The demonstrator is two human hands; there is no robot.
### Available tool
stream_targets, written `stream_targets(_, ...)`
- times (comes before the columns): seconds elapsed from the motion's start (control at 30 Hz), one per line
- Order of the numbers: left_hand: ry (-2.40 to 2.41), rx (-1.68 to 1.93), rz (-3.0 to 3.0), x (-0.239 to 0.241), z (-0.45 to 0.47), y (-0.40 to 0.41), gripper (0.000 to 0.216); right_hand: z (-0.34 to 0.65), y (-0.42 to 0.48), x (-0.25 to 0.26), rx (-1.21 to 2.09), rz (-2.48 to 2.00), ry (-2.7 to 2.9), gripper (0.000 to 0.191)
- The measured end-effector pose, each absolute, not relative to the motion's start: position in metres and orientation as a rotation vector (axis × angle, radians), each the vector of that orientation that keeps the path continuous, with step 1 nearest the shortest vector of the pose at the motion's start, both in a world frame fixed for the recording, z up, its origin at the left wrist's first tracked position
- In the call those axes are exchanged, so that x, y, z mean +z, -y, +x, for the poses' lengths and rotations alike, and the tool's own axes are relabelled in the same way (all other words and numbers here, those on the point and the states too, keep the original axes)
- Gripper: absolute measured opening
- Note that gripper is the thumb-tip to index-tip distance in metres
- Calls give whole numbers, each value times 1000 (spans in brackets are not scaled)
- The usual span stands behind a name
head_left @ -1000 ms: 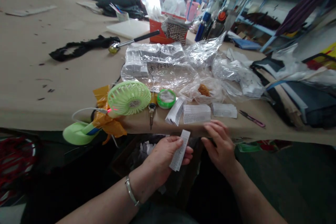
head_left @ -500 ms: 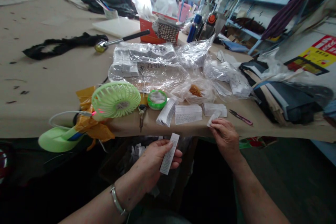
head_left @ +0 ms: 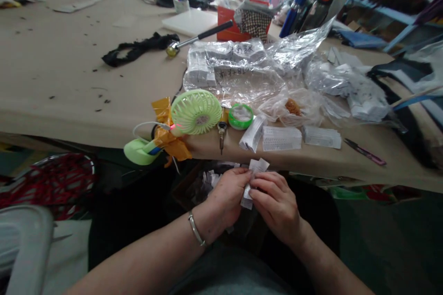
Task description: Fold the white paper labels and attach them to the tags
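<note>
My left hand is closed on white printed labels, just off the table's front edge. Against it, my right hand pinches the same labels from the right side, its fingers partly covering them. One label sticks up at an angle above the fingers. How many labels are in the hands I cannot tell. Along the table edge lie a folded bundle of labels, a fanned stack of printed labels and a smaller stack.
A green fan is taped at the edge, beside a screwdriver-like tool and a green round tin. Pink-handled snips lie at right. Clear plastic bags cover the middle; a hammer-like tool lies behind.
My right hand has come from the right-hand stack down and left to my left hand, bringing a label. Both hands now meet at the labels. The view has shifted left.
</note>
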State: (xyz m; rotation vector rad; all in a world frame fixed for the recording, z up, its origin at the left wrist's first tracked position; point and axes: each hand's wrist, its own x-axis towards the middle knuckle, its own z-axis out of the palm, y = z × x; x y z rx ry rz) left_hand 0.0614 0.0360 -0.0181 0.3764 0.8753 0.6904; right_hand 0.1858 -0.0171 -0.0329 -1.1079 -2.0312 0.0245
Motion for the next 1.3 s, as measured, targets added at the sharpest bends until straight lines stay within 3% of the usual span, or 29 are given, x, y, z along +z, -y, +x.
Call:
stream_targets(0.43,-891,767,325,-22,53,-36,4,180,13,-35,81,-1005,2154,14)
stream_targets(0.77,-836,723,360,-22,49,-33,12,182,18,-39,210,-1024,2125,23)
stream_targets(0.93,-880,628,404,-18,45,-30,10,186,19,-41,511,-1290,1579,24)
stream_targets(1.13,-873,522,540,-13,40,-20,23,180,3,-43,1257,-1294,966,16)
stream_targets(1.3,-712,419,504,-14,32,-18,21,171,6,-41,1372,-1265,865,14)
